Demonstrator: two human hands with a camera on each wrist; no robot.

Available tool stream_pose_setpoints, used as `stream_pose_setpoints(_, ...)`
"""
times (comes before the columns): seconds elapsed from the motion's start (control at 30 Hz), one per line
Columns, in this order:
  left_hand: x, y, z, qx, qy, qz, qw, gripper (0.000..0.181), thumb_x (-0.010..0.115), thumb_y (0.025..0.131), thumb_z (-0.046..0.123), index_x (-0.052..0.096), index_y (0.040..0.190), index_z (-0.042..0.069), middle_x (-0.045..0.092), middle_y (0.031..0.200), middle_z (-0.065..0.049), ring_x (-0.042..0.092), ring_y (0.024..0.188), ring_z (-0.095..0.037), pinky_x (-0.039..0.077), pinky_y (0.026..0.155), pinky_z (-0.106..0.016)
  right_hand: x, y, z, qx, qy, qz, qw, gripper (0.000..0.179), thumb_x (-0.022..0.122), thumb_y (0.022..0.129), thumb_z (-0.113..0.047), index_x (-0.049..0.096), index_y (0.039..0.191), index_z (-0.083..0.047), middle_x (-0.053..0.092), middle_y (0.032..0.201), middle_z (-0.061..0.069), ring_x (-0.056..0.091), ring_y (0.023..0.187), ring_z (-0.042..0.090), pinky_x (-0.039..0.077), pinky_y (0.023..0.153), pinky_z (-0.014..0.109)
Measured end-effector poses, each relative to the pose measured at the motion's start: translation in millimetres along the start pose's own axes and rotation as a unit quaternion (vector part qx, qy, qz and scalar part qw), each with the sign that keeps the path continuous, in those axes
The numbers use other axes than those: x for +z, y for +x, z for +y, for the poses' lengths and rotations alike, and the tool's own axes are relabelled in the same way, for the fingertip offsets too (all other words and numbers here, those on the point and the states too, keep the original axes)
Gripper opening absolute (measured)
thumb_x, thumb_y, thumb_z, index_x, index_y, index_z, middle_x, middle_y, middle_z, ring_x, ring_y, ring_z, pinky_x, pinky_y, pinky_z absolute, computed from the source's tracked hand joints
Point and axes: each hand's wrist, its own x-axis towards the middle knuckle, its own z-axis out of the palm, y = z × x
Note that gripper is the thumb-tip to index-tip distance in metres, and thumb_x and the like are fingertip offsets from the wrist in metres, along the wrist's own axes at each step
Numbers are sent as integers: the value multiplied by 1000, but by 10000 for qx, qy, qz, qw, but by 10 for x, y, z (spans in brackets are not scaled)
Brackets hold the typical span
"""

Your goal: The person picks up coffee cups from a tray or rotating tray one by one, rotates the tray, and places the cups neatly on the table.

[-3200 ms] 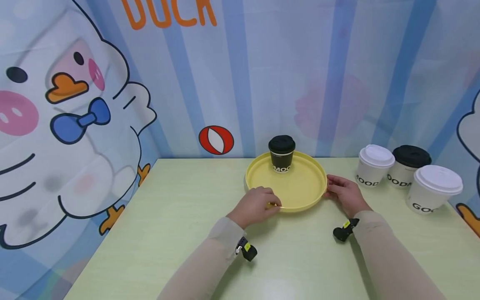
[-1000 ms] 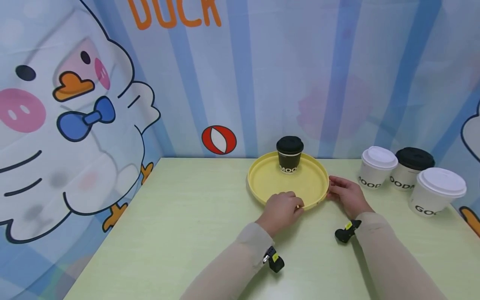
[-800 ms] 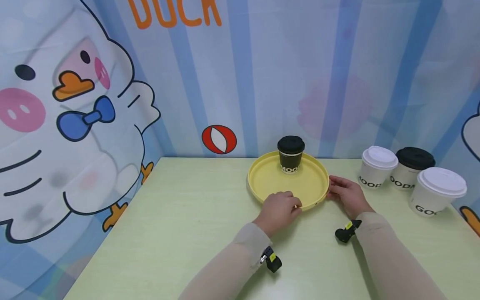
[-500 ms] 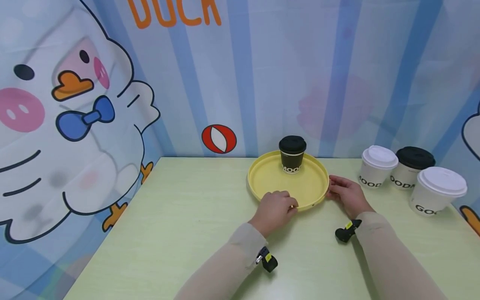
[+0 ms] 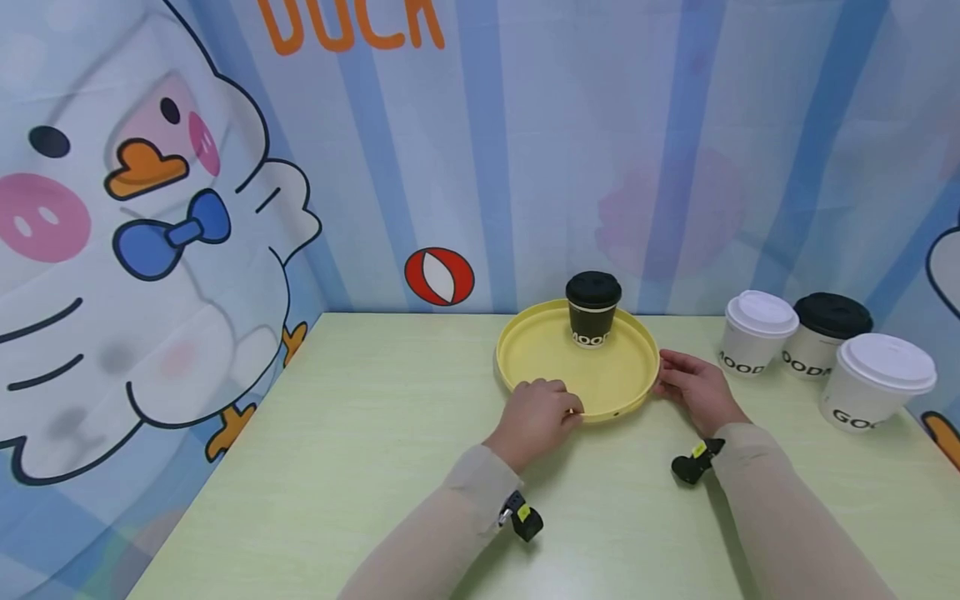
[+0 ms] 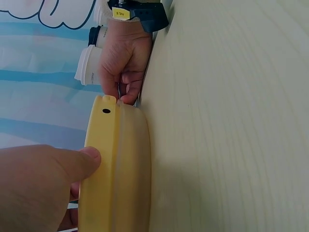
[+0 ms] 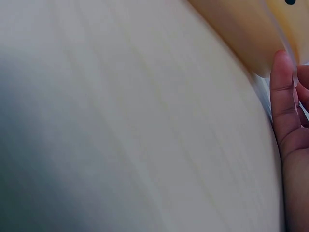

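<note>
A round yellow turntable [image 5: 547, 358] with a raised rim sits near the back of the table. Upright on its far part stands a small black paper cup [image 5: 592, 317] with a black lid. My left hand [image 5: 534, 422] pinches the near rim; in the left wrist view the thumb [image 6: 89, 162] lies outside the rim, the fingers mostly hidden behind it. At the right edge, my right hand [image 5: 697, 389] pinches the turntable's lower part. The right wrist view shows its thumb [image 7: 284, 96] against a thin pale edge, other fingers behind. A black dot [image 6: 106, 111] marks the rim's side.
To the right stand a white-lidded cup [image 5: 757, 333], a black-lidded white cup [image 5: 825, 333] and a larger white-lidded cup [image 5: 873, 383]. A printed cloth backdrop [image 5: 555, 167] rises behind the pale table [image 5: 390, 433].
My left hand has drawn the near rim leftward over the last second, and the rim's dot moved left too. The black cup has shifted right as the turntable turned. My right hand has stayed put.
</note>
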Motion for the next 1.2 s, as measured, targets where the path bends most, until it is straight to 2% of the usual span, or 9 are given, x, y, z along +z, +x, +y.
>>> stream_pose_setpoints(0.33, -73, -34, -69, -97, -78, -195, 9997, 15, 68, 97, 35, 79, 106, 29, 68, 98, 11, 60, 89, -13, 47, 79, -33, -5, 10, -11, 81, 87, 34, 9999, 59, 55, 101, 0, 30, 154, 7, 60, 111, -3, 65, 92, 5, 57, 85, 22)
stream_pose_setpoints(0.5, -87, -65, -128, -134, -118, -158, 9997, 15, 69, 97, 34, 79, 106, 28, 68, 98, 11, 60, 90, -13, 47, 82, -33, -6, 10, -8, 50, 115, 26, 9999, 59, 55, 101, 1, 30, 154, 8, 61, 110, -4, 65, 91, 5, 57, 85, 22)
stream_pose_setpoints(0.8, -106, -80, -240, -72, -279, -153, 9995, 12, 72, 95, 32, 79, 103, 28, 68, 97, 11, 59, 89, -12, 45, 80, -30, -21, 17, -9, 135, 57, 68, 9999, 59, 55, 101, 0, 31, 154, 6, 60, 112, -3, 64, 92, 6, 57, 85, 22)
stream_pose_setpoints(1.03, -144, -93, -303, 56, -368, -158, 9992, 10, 73, 94, 29, 80, 101, 26, 69, 95, 11, 60, 87, -12, 47, 82, -31, -15, 10, -2, 184, 69, 80, 9998, 60, 55, 100, 1, 30, 155, 6, 60, 112, -3, 64, 92, 5, 57, 85, 22)
stream_pose_setpoints(1.1, -151, -89, -336, 35, -485, -183, 9987, 11, 71, 95, 29, 80, 100, 25, 69, 93, 11, 60, 85, -10, 48, 81, -29, -16, 18, 2, 201, 79, 74, 9997, 60, 55, 101, 1, 29, 155, 5, 59, 113, -2, 64, 93, 5, 57, 86, 22)
stream_pose_setpoints(1.2, -189, -58, -418, -204, -831, -260, 9960, 14, 67, 97, 30, 79, 101, 23, 67, 92, 12, 59, 85, -8, 49, 82, -28, -15, 23, 2, 203, 106, 55, 9997, 60, 54, 101, 1, 29, 156, 5, 58, 114, -2, 63, 94, 5, 56, 86, 22)
